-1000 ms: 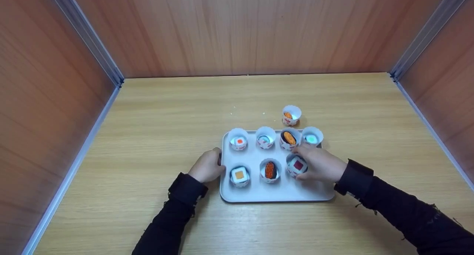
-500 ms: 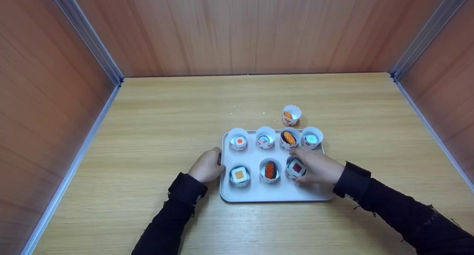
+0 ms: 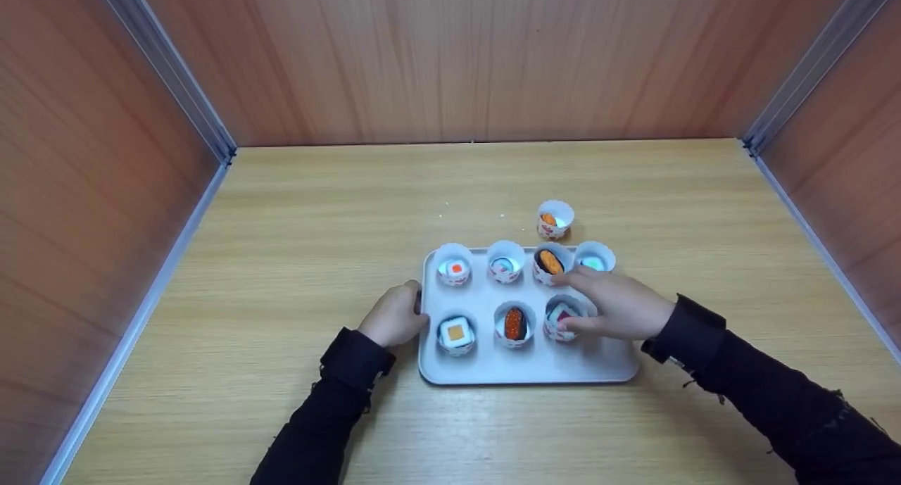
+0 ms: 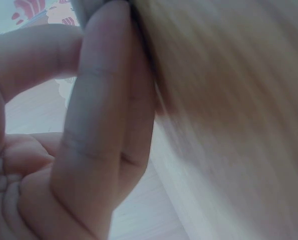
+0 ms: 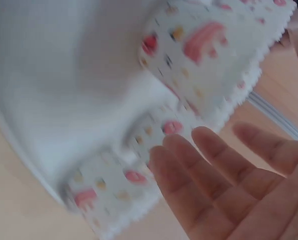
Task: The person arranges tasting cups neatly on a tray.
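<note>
My left hand point(image 3: 394, 317) pinches the left rim of a white tray point(image 3: 486, 367), thumb above and fingers curled under the edge. In the left wrist view its bent fingers point(image 4: 96, 100) press at the rim. My right hand point(image 3: 619, 307) is over the tray's right side with straight, spread fingers. Its thumb overlaps a paper baking cup point(image 3: 555, 330) in the front row, which holds a white block with a dark red square. In the right wrist view the fingers point(image 5: 229, 170) are apart from the large printed cup point(image 5: 199, 60).
Beside that cup stand cups with orange roe sushi point(image 3: 514, 324) and a yellow-topped white block point(image 3: 455, 332). Several more, including one with orange-topped sushi point(image 3: 549, 262), line the tray's back. Another cup point(image 3: 555, 219) stands on the table behind it. Wooden panels point(image 3: 450, 63) enclose the table.
My right hand has loosened from the front right cup, its fingers straightening and shifting slightly right. That cup has moved a little left. The left hand stays on the rim.
</note>
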The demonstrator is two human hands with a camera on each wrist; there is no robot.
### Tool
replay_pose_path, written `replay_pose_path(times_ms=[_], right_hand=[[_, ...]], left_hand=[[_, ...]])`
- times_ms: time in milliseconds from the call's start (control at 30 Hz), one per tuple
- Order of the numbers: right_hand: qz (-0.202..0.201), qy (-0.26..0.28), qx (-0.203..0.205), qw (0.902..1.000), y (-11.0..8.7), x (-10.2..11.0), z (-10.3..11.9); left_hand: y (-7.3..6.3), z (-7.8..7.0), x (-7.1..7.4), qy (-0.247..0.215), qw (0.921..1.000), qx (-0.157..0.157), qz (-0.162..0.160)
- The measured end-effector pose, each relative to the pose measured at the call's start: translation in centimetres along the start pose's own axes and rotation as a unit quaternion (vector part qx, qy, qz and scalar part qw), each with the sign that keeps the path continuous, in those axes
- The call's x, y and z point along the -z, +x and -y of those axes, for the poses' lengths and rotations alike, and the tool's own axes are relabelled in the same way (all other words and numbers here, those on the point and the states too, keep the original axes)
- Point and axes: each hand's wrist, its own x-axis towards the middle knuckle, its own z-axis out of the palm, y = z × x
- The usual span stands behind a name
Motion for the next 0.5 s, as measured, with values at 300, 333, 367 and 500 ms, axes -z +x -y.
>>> replay_pose_path(times_ms=[300,333,367,500], right_hand=[[-0.048,0.015,-0.012,0.9987,1.5,3.3,-1.9],[-0.043,0.017,-0.023,0.9987,1.8,3.6,-2.3],[-0.036,0.022,-0.035,0.9985,2.1,4.0,-2.6],[-0.027,0.038,-0.070,0.9964,3.6,5.2,-3.9]], left_hand=[[-0.1,-0.2,0.0,0.010,0.9998,-0.012,-0.010],[-0.1,-0.2,0.0,0.011,0.9998,-0.014,-0.011],[-0.1,-0.2,0.0,0.009,0.9998,-0.012,-0.010],[-0.1,-0.3,0.0,0.005,1.0000,-0.006,-0.004]])
